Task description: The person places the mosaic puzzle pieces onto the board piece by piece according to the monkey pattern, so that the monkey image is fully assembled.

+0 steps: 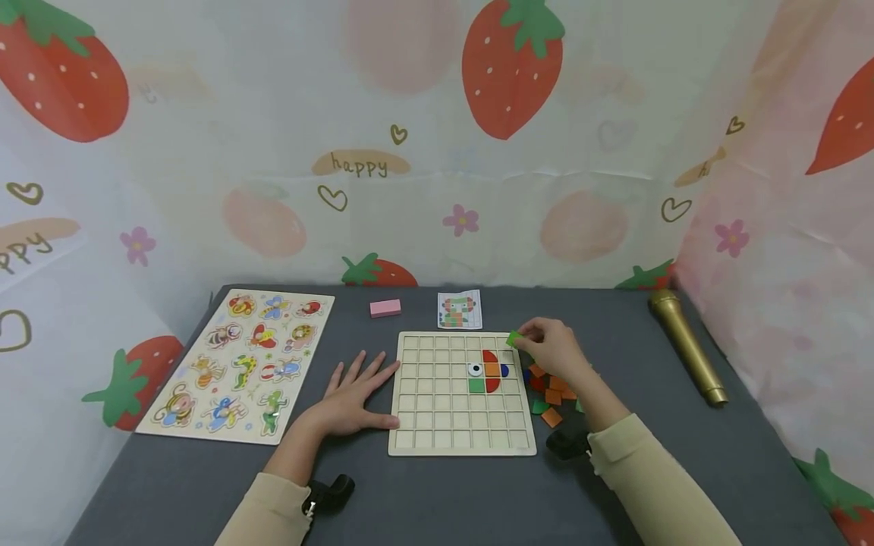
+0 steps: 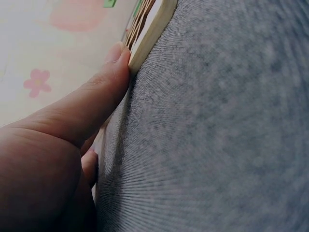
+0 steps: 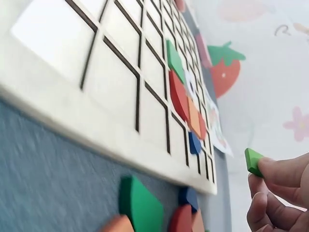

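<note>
A pale wooden grid board (image 1: 426, 422) lies on the table. My left hand (image 1: 347, 403) rests flat with fingers spread at its left side, the thumb (image 2: 108, 79) touching the board's edge. Between thumb and fingertips, my right hand (image 1: 553, 353) pinches a light green tile (image 3: 252, 162), held over the board's far right corner. Set in the grid are an eye tile (image 1: 474, 369), an orange square (image 1: 492, 369), a green square (image 1: 476, 386), two rounded red pieces and a rounded blue piece (image 1: 504, 370). Loose tiles (image 1: 553, 396) in orange, red, green and blue lie beside the right edge, partly under my right hand.
A small picture card (image 1: 459, 309) lies behind the board, with a pink block (image 1: 385, 308) to its left. At the left is a large sheet of cartoon insects (image 1: 235, 368). A gold cylinder (image 1: 688, 347) lies at the far right. Strawberry-print cloth (image 1: 505, 205) hangs behind the table.
</note>
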Demonstrator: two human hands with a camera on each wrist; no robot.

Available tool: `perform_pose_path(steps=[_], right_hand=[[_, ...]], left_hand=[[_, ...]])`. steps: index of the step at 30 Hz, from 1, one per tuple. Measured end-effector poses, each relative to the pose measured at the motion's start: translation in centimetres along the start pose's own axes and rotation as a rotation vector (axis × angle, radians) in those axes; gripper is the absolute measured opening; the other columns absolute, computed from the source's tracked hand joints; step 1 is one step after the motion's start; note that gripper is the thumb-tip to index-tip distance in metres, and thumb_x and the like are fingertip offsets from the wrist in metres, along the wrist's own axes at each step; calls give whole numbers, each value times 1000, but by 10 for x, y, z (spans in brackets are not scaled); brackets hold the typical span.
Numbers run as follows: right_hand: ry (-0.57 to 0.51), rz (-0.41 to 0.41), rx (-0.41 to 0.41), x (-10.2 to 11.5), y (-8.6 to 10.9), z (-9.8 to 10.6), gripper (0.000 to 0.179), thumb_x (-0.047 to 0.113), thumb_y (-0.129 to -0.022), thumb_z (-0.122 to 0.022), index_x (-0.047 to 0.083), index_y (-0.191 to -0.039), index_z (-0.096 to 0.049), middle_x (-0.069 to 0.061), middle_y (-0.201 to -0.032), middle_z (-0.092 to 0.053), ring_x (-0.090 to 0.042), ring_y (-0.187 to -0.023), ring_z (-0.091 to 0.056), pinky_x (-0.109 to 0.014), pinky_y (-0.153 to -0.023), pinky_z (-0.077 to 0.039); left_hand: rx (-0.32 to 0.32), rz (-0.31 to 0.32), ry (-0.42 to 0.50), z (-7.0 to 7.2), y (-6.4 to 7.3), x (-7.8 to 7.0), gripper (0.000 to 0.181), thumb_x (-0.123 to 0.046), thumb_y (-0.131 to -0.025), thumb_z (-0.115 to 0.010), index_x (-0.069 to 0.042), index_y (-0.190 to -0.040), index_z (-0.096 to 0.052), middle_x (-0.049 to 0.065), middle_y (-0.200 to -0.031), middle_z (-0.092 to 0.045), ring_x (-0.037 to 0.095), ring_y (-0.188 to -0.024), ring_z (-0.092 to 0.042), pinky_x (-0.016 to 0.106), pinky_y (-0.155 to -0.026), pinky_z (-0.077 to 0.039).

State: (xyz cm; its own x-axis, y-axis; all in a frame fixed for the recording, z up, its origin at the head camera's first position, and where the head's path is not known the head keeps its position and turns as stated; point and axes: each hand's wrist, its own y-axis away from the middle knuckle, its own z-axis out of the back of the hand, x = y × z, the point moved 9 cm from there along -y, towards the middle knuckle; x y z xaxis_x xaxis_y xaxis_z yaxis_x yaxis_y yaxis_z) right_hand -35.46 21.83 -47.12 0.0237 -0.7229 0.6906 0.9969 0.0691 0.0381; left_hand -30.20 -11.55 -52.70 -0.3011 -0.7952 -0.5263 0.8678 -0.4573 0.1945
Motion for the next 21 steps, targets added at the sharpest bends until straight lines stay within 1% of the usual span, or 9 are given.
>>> perform_pose_path(steps=[6,13,17,21], right_hand=[[-24,41,14,11,0,-15,21,25,-99,-67,9,-112,-72,-8,-98,-72,-20,-83,-64,-33,-67,-52],[-46,43,25,18,-2,-30,20,24,-98,-69,9,-110,-72,-7,-95,-70,-21,-85,-63,-35,-71,-52],[-63,40,45,22,-7,-38,18,23,-98,-69,9,-108,-71,-7,-94,-70,-19,-80,-64,-33,-69,-55],[-58,46,48,26,-12,-45,14,23,-98,-69,11,-105,-71,-5,-93,-70,-18,-76,-62,-32,-66,-53]], left_hand=[[4,4,-8,0,-1,0,101,-64,-80,-75,-31,-162,-25,5,-171,-13,37,-157,7,64,-121,9],[4,-2,-4,-1,0,0,101,-64,-80,-75,-31,-162,-26,5,-171,-13,37,-157,7,64,-121,10],[2,-4,-9,-1,0,1,101,-65,-80,-74,-31,-162,-26,5,-171,-12,37,-157,7,64,-121,9],[6,-6,-18,-1,-1,1,101,-66,-80,-74,-31,-162,-25,5,-171,-12,37,-157,8,64,-121,9]])
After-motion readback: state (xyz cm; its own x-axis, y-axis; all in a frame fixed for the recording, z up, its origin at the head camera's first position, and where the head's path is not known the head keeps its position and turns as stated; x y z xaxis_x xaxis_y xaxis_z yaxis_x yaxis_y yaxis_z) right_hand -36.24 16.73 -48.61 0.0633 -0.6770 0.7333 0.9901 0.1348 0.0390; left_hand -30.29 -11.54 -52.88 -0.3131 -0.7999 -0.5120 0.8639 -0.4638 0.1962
